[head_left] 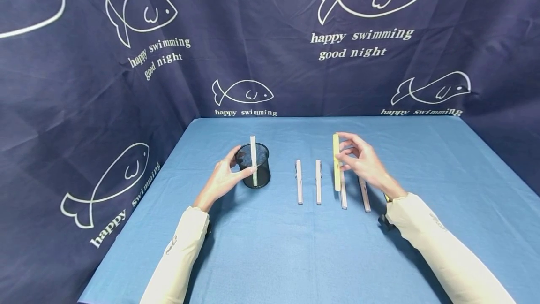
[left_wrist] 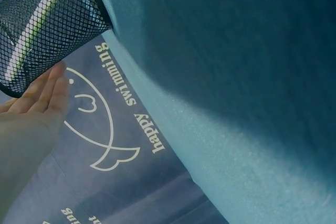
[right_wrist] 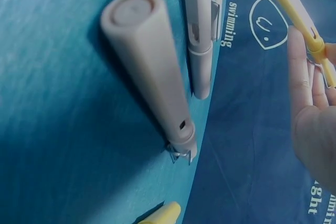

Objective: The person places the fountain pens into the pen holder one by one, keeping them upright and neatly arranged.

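Cup (head_left: 263, 172): made of black mesh, it stands on the blue counter (head_left: 270, 257), at our left side; one pale pen (head_left: 253, 151) leans inside it, with its top rising over the rim.
Left hand (head_left: 225, 178): we see it half opened around this cup, thumb on the near side and fingers on the far side, so it holds the mesh between them.
Right hand (head_left: 362, 161): its thumb and fingers pinch the yellow pen, with only a narrow gap between the tips.
Yellow pen (head_left: 336, 165): it is held nearly upright, to the right of the cup and well apart from it; whether its lower end touches the counter, we cannot tell.
Row of pens (head_left: 318, 183): we count four pale pens lying on the counter, side by side and apart; the two at right are partly covered by the right hand and the yellow pen.
Yellow piece (right_wrist: 163, 214): it lies near the right wrist, and we see only one end of it.
Sleeves (head_left: 438, 243): both are cream white.
Backdrop (head_left: 291, 74): dark blue cloth hangs behind the counter, printed with white fish and the words "happy swimming good night".
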Demonstrator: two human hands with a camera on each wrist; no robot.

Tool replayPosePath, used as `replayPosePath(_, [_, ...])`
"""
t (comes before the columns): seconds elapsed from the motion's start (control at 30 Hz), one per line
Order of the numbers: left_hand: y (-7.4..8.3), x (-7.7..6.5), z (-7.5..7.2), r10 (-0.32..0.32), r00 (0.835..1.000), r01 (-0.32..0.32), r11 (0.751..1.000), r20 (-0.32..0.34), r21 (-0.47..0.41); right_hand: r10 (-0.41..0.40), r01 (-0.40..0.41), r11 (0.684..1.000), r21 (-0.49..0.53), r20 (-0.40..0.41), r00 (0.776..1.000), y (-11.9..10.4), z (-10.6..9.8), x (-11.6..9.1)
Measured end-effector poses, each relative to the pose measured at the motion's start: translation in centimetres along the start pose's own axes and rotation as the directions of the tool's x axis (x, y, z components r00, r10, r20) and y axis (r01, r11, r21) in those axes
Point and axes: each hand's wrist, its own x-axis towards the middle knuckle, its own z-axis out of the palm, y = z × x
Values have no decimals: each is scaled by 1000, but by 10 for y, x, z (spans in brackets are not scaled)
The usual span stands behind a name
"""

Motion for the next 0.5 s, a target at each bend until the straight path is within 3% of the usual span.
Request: replayPosePath(0.5, [-1, 0, 0, -1, 1000, 1, 1000, 8, -27, -19, 19, 999, 34, 4, 1000, -7, 12, 8])
